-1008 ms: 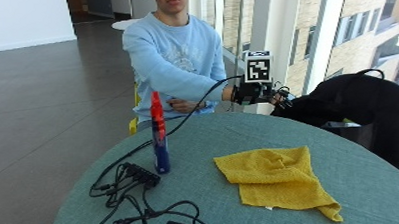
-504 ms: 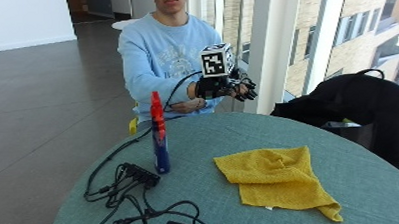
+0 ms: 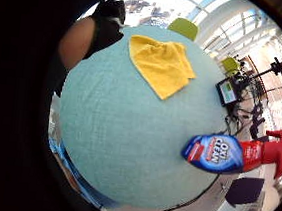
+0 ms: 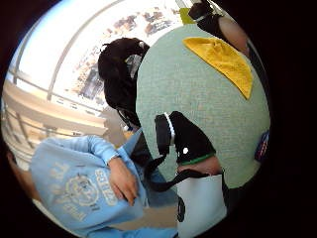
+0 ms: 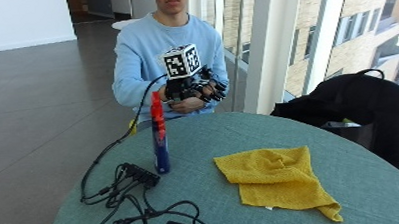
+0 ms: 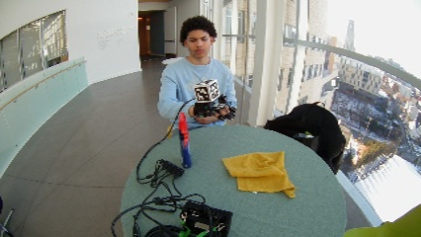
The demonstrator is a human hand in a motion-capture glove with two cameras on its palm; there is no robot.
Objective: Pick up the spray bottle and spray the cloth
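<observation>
A spray bottle [image 5: 160, 136] with a blue body and red trigger top stands upright on the round teal table [image 5: 214, 146], at its left side. A yellow cloth [image 5: 276, 178] lies crumpled on the table to the bottle's right. My gloved right hand [image 5: 197, 90] hovers above the table's far edge, in front of the person's chest, behind and to the right of the bottle's top. Its fingers are loosely spread and hold nothing. In the little finger side palm view the bottle [image 3: 237, 154] and cloth [image 3: 161, 65] both show below the hand.
A tangle of black cables with a power strip [image 5: 139, 175] lies at the table's front left, near the bottle's base. A black bag [image 5: 352, 105] sits on a chair beyond the table's right edge. The person's bare left hand [image 4: 124, 181] rests by their lap.
The gloved hand has moved left from over the table's far right side toward the bottle, and stays raised near the person's chest. Bottle and cloth have not moved.
</observation>
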